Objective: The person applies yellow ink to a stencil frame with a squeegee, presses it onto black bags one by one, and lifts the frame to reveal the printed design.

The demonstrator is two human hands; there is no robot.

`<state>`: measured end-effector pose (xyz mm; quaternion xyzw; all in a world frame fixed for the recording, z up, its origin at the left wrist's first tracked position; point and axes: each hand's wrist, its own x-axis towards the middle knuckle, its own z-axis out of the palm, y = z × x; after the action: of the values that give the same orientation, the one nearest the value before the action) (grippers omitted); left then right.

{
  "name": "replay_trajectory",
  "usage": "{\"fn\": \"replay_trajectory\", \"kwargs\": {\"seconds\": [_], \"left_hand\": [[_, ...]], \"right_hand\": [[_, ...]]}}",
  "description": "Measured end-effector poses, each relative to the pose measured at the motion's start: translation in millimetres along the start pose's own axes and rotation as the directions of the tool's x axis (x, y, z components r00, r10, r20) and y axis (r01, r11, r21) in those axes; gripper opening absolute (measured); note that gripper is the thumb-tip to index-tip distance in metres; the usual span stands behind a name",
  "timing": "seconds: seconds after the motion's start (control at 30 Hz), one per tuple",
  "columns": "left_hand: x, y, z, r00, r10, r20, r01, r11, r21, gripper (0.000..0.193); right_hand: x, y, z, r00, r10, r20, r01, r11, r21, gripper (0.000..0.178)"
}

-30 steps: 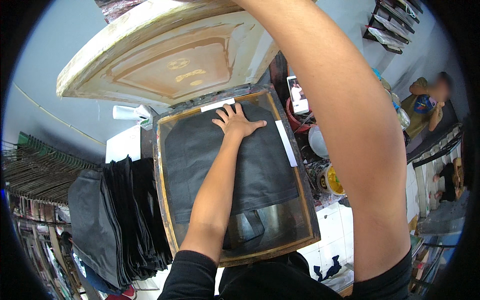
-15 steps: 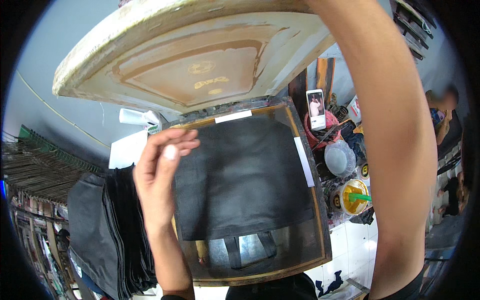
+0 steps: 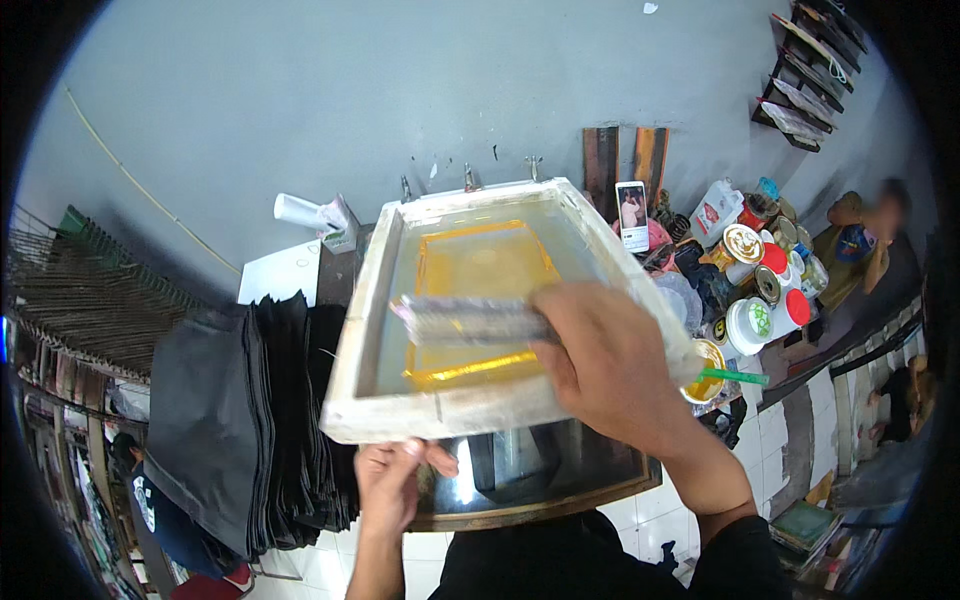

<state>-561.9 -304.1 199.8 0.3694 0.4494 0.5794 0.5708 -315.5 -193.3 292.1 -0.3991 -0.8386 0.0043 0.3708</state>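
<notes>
A white-edged printing screen [image 3: 470, 412] is tilted down over the board [image 3: 560, 500], with yellow ink marking out a rectangle on its mesh. My right hand [image 3: 610, 365] grips a grey, ink-stained squeegee [image 3: 478, 322], slightly blurred, above the mesh. At the screen's near left corner, my left hand [image 3: 388, 485] has its curled fingers against the lower edge, partly hidden. Below the screen, only the handles of a black fabric bag [image 3: 484, 462] show; its body is covered.
A stack of black bags [image 3: 225, 420] stands at left. To the right are a phone [image 3: 633, 215], a yellow ink tub [image 3: 708, 372] with a green stick, and several paint cans [image 3: 750, 325]. Another person [image 3: 860, 245] is at the far right. Clamps [image 3: 468, 178] line the back.
The raised screen has come down over the black bag. My right hand came down from the top and now holds the squeegee. My left hand moved down to the screen's near edge.
</notes>
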Motion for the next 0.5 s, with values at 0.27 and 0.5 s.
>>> {"fn": "replay_trajectory", "kwargs": {"seconds": [0.27, 0.5], "left_hand": [[-33.3, -121.6, -40.0, 0.961, -0.274, -0.037, 0.275, 0.96, 0.047, 0.023], [-33.8, -123.1, -45.3, 0.941, -0.337, -0.044, 0.336, 0.942, -0.016, 0.019]], "right_hand": [[-95.2, 18.1, 79.4, 0.935, -0.042, 0.353, 0.077, 0.993, -0.085, 0.034], [-94.0, 15.8, 52.4, 0.823, -0.045, 0.567, 0.045, 0.999, 0.014, 0.022]]}}
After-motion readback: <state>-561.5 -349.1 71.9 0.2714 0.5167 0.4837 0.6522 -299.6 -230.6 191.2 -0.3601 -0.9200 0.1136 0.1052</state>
